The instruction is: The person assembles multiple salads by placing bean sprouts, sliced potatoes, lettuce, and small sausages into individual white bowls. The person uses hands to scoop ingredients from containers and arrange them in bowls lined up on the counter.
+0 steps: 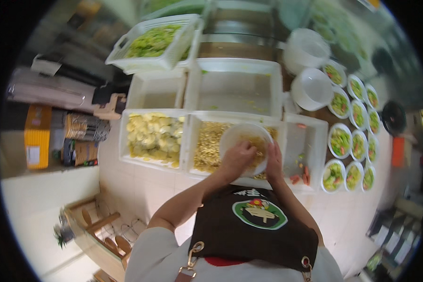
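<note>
While steadying the round white plastic bowl [227,140] with a flattish right hand [274,160], work the left hand [240,155], bunched inside (can't tell if gripping anything), super gently, with the rectangular white plastic tub [214,115] of golden bits [208,143] under both hands for spills.

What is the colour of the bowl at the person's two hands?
The bowl is white, best seen in the head view.
</note>
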### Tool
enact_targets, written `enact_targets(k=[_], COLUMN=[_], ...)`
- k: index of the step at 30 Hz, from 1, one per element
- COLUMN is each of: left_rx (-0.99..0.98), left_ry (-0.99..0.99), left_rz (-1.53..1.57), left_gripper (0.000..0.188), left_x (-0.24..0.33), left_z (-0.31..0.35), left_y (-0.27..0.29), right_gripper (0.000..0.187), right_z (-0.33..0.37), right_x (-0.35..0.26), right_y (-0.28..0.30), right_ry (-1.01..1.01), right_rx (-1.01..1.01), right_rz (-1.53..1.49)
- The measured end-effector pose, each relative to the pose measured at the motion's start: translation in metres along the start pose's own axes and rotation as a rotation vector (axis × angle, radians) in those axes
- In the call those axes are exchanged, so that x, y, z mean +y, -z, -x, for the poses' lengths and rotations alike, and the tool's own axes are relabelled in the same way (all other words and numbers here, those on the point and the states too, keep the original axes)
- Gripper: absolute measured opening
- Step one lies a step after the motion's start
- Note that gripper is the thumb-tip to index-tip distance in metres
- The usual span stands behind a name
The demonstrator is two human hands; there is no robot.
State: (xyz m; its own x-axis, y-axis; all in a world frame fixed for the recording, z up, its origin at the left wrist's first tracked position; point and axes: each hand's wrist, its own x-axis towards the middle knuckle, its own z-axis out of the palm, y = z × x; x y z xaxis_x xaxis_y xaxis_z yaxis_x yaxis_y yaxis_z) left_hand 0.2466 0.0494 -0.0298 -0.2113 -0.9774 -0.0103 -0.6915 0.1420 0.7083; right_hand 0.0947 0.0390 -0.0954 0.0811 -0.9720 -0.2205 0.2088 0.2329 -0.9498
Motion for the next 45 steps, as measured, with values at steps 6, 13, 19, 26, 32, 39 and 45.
enact_targets(k=[6,13,19,26,32,39,45], left_rx=[0.387,-0.006,0.100,0.439,0.808,0.693,0.104], left_ry=[0.338,0.870,0.936,0.944,0.796,0.469,0.156], left_rz=[0.036,-0.450,-0.656,-0.413,-0.208,0.771,0.167], left_gripper=[0.011,0.081,0.071,0.053,0.040,0.030,0.052], left_x=[-0.116,-0.329,-0.282,-0.331,-0.353,-0.191,-0.108], left_z=[0.021,0.112,0.073,0.102,0.128,0.091,0.039], left_y=[0.085,0.089,0.048,0.056,0.074,0.126,0.077], right_gripper=[0.039,0.041,0.033,0.045,0.035,0.030,0.031], right_z=[0.005,0.001,0.003,-0.003,-0.008,-0.021,-0.033], right_x=[0.010,0.017,0.001,0.011,0.017,0.036,0.036], right_y=[0.017,0.023,0.000,-0.008,-0.022,-0.063,-0.100], right_ry=[-0.118,-0.161,-0.188,-0.211,-0.193,-0.113,-0.166], right_rx=[0.068,0.029,0.181,0.123,-0.028,-0.096,-0.246], right_rz=[0.026,0.127,0.129,0.139,0.063,0.179,-0.065])
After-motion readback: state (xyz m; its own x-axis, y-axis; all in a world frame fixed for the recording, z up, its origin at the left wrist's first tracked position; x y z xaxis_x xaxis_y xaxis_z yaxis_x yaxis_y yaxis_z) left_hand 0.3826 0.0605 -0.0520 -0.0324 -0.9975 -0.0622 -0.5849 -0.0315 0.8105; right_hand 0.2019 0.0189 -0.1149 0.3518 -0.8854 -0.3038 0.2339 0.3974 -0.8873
